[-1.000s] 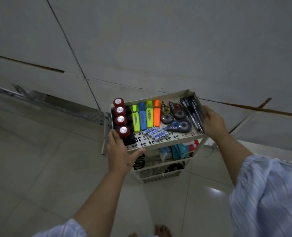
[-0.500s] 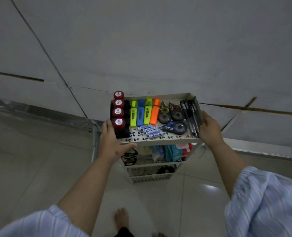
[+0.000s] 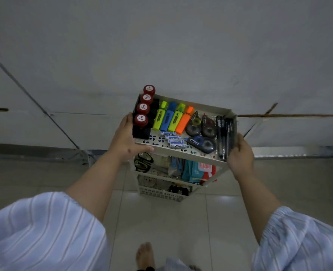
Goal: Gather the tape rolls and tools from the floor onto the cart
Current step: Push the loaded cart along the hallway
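A white three-tier cart [image 3: 187,155] stands on the tiled floor against the wall. My left hand [image 3: 125,139] grips the left front corner of its top tray, and my right hand [image 3: 240,153] grips the right edge. The top tray holds several red-capped stamps [image 3: 142,108], several highlighters [image 3: 171,119], correction-tape dispensers [image 3: 201,133], black pens [image 3: 223,133] and small battery packs [image 3: 174,139]. On the middle shelf sit dark tape rolls [image 3: 143,162] and teal and red packets [image 3: 197,171]. Dark items lie in the bottom basket [image 3: 161,194].
A grey wall [image 3: 161,45] rises right behind the cart, with a metal rail [image 3: 290,152] along its base at right. Pale floor tiles [image 3: 161,222] stretch in front of the cart. My bare foot [image 3: 145,255] shows at the bottom edge.
The cart, held by both hands, has turned clockwise and sits nearer the wall. My view has shifted, and my foot has stepped forward.
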The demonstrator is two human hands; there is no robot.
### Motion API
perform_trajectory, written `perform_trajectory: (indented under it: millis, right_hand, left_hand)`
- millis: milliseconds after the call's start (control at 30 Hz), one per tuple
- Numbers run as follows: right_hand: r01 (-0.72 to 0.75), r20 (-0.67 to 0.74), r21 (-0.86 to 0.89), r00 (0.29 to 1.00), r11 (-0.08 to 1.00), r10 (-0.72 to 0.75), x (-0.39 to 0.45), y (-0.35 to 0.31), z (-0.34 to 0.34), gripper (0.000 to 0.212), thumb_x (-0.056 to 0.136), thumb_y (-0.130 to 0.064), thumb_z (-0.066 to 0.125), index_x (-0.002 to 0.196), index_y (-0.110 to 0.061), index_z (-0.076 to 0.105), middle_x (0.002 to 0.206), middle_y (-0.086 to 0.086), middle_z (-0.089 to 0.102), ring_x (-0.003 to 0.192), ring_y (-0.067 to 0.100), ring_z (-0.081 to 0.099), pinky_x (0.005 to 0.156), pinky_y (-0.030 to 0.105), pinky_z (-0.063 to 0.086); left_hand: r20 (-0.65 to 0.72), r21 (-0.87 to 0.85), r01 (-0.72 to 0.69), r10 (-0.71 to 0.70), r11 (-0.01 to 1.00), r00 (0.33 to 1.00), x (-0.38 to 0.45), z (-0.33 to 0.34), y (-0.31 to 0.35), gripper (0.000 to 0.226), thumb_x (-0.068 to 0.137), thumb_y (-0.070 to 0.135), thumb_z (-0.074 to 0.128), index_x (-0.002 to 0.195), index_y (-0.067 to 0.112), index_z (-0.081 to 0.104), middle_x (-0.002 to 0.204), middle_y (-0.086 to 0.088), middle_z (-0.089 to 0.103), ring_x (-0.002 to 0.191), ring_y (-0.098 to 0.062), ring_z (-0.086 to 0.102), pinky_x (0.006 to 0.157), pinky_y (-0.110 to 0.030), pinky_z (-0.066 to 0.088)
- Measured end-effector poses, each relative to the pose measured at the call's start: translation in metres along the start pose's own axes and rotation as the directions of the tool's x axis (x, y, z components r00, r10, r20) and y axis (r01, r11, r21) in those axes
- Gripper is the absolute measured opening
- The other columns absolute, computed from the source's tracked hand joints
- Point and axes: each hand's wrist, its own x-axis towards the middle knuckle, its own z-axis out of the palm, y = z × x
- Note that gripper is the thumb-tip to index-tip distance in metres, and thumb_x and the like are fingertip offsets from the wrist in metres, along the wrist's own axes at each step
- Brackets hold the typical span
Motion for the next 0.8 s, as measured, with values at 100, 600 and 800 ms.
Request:
perform_trajectory:
  millis: [100, 600, 800]
  right_hand:
    - [0.019, 0.013, 0.032, 1.0, 0.999, -0.019, -0.004, -0.018, 0.021, 0.035, 0.09, 0.005, 0.031, 0.112, -0.009, 0.053, 0.1, 0.007, 0.06, 0.088, 0.017, 0.053, 0.078, 0.025, 0.04]
    - [0.107, 0.119, -0.129, 0.989, 0.986, -0.092, 0.043, -0.028, 0.034, 0.033, 0.091, -0.003, 0.036, 0.118, -0.01, 0.054, 0.115, 0.013, 0.062, 0.102, 0.025, 0.055, 0.083, 0.024, 0.035]
    - [0.149, 0.174, -0.155, 0.977, 0.977, -0.121, 0.067, -0.023, 0.031, 0.031, 0.092, -0.006, 0.038, 0.115, -0.015, 0.056, 0.113, 0.015, 0.064, 0.101, 0.03, 0.057, 0.082, 0.028, 0.039]
  left_hand:
    - [0.008, 0.005, 0.001, -0.001, 1.0, 1.0, 0.004, -0.016, -0.022, 0.106, 0.05, 0.028, 0.088, 0.135, 0.014, 0.028, 0.139, -0.011, 0.034, 0.128, -0.025, 0.036, 0.104, -0.032, 0.031]
    - [-0.076, 0.142, 0.095, -0.084, 0.985, 0.994, -0.014, -0.003, -0.032, 0.109, 0.059, 0.043, 0.08, 0.14, 0.012, 0.015, 0.144, -0.014, 0.022, 0.128, -0.034, 0.033, 0.11, -0.041, 0.031]
    - [-0.102, 0.135, 0.159, -0.146, 0.978, 0.984, -0.006, 0.009, -0.025, 0.11, 0.06, 0.047, 0.079, 0.141, 0.013, 0.011, 0.146, -0.013, 0.019, 0.129, -0.035, 0.032, 0.109, -0.049, 0.032]
